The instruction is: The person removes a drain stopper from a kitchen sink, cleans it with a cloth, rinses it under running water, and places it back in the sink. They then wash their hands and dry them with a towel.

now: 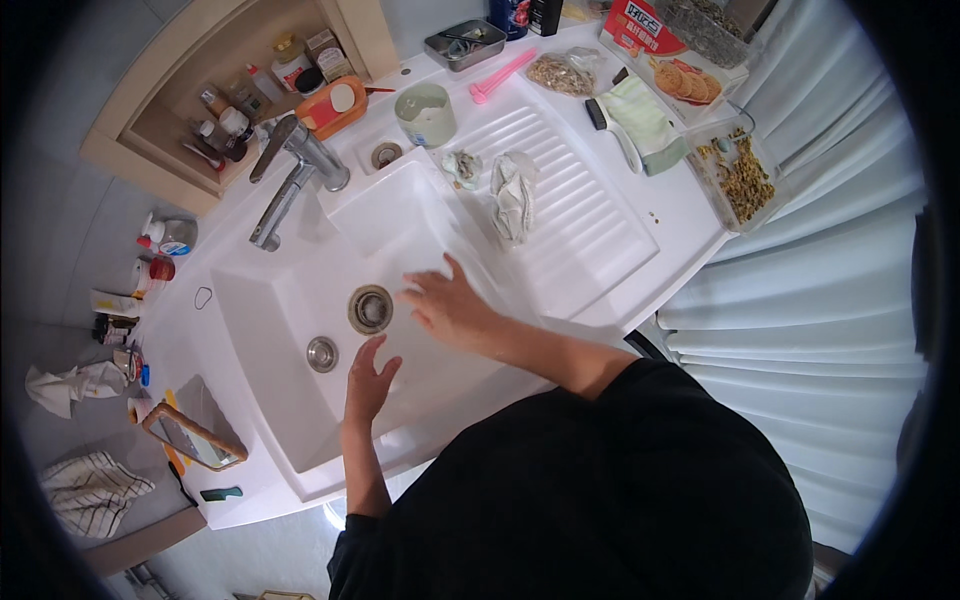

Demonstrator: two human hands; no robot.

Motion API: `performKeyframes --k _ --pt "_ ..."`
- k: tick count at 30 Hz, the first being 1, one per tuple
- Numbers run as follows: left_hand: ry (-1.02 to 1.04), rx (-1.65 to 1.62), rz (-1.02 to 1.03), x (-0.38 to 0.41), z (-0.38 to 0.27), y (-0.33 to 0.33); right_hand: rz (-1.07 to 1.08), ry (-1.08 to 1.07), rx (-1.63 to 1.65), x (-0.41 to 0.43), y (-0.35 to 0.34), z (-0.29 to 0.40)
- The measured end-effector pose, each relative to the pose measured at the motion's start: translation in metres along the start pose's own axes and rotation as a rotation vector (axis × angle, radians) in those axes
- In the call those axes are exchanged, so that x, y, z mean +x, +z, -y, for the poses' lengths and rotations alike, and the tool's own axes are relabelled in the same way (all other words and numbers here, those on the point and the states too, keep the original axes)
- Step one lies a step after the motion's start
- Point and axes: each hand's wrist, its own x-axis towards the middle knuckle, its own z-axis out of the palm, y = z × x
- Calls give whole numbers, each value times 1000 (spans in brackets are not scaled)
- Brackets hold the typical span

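Both hands hover over a white sink basin point(292, 300). My left hand point(370, 379) has its fingers apart and holds nothing, just below the sink drain point(370, 309). To the right of that drain is my right hand point(446, 300), empty, with spread fingers. A metal drain stopper point(322, 354) lies left of my left hand. Beyond the hands stands a chrome faucet point(281, 199). A crumpled white cloth point(514, 199) rests on the ribbed drainboard point(577, 202), beside a small wad of wet tissue or cloth point(462, 168).
Behind the basin stand a pale green cup point(425, 116) and an orange soap dish point(331, 109). A brush point(619, 135) with a green cloth, a plastic tray of dried plant bits point(739, 176) and a biscuit box point(679, 64) lie right. A framed mirror point(195, 436) and a comb point(222, 494) lie left.
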Motion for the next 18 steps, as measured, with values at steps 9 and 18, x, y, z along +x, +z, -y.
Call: performKeyframes --k 9,18 --pt "-213 -189 -9 -13 -17 15 -490 287 -351 -12 -87 -65" --pt "-194 -128 -100 -24 -21 19 -540 342 -39 -34 -101 -102"
